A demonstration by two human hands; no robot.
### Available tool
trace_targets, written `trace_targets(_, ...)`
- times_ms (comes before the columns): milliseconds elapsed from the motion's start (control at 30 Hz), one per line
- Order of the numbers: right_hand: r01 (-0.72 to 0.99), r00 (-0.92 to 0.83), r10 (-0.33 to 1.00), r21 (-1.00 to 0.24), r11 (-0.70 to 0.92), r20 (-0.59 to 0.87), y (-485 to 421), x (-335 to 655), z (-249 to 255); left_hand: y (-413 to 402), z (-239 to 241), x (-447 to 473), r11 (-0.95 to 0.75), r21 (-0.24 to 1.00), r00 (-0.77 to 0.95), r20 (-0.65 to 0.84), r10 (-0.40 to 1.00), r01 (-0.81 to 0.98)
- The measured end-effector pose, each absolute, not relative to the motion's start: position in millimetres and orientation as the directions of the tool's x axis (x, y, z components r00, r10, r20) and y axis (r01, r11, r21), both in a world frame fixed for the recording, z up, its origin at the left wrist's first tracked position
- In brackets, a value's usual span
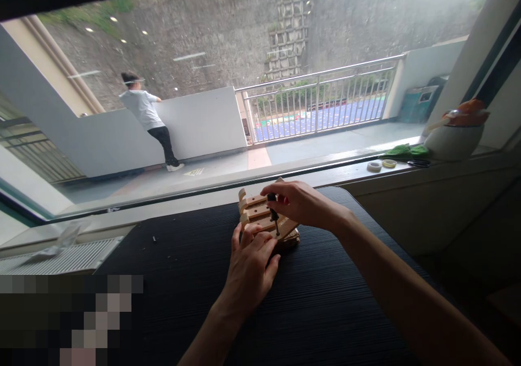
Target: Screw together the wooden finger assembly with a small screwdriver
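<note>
At the left, a clear plastic bag (61, 244) lies on a white radiator (100, 253). Beyond the window, a person in a white shirt (144, 110) leans at a wall. Next comes the black table (175, 263); at its far part, in the middle, is the slatted wooden piece (256, 212). The person's left hand (253, 257) lays its bent fingers over the near left edge of it; how firmly they grip, one cannot tell. The right hand (305, 203), near the left but apart, has its fingers closed around a screwdriver (273, 207), whose shaft points down to the wood's near side. At the far right, two tape rolls (374, 166) lie on the sill beside a green cloth (407, 150) and a pale jar (456, 139).
</note>
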State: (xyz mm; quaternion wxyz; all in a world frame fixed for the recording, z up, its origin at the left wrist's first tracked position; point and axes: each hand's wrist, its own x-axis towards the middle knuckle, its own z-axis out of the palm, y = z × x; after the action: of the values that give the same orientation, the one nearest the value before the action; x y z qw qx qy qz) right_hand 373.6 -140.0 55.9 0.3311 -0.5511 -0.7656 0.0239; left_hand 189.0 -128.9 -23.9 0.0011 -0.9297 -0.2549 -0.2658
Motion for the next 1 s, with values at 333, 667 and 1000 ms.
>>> trace_targets(333, 0.803, -0.209, 0.864, -0.424, 0.419, 0.458, -140.7, 376.2, 59.1, -129.5, -21.6, 189.6, -0.868, 0.135, 0.728, 0.491, 0.478, 0.478)
trace_targets(667, 0.791, -0.237, 0.835, -0.401, 0.462, 0.496, -140.1, 373.5, 58.6, -127.9, -25.0, 190.0, -0.874, 0.129, 0.724, 0.511, 0.464, 0.469)
trace_targets(1000, 0.766, -0.256, 0.813, -0.404, 0.500, 0.523, -137.6, 380.1, 59.0, -129.4, -22.6, 189.3, -0.868, 0.144, 0.728, 0.490, 0.480, 0.476)
